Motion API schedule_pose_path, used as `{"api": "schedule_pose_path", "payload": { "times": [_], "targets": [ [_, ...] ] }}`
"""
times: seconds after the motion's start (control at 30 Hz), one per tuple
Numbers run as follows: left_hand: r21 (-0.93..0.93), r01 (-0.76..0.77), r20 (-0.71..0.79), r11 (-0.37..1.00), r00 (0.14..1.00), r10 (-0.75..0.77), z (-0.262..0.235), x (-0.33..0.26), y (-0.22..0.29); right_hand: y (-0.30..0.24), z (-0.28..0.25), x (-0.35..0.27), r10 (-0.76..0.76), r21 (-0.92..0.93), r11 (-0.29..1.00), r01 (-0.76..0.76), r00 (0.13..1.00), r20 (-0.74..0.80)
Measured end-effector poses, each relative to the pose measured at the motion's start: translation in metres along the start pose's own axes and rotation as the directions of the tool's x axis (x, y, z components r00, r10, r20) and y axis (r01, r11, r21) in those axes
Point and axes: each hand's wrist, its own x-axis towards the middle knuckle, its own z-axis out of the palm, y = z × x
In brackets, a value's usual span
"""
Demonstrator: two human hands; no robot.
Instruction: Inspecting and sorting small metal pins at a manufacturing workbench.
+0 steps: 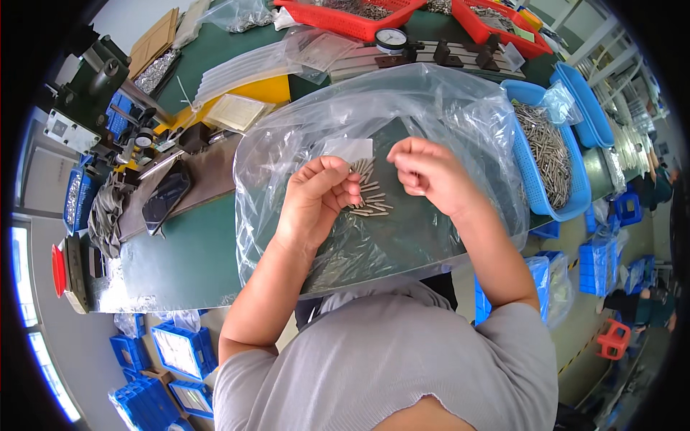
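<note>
The green counter (192,264) over there has clear plastic (447,108) spread across its middle, a blue basket (527,159) at three o'clock, red baskets (359,29) at twelve and one.

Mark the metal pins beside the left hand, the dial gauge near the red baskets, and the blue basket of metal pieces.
Metal pins (370,209), head view: group's middle.
Dial gauge (391,39), head view: its white face.
Blue basket (573,207), head view: its near wall.
</note>
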Motion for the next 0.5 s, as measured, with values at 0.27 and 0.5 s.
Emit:
{"api": "schedule_pose_path", "payload": {
  "times": [0.27, 0.5],
  "targets": [
    [0.016, 0.000, 0.032, 1.000, 0.999, -0.001, -0.003, 0.001, 0.001, 0.013, 0.019, 0.007, -0.394, -0.901, 0.288, 0.324, 0.898, 0.196],
    [-0.003, 0.006, 0.030, 1.000, 1.000, -0.006, -0.003, 0.000, 0.000, 0.012, 0.016, 0.010, -0.368, -0.963, 0.106, 0.246, 0.910, 0.192]
  ]
}}
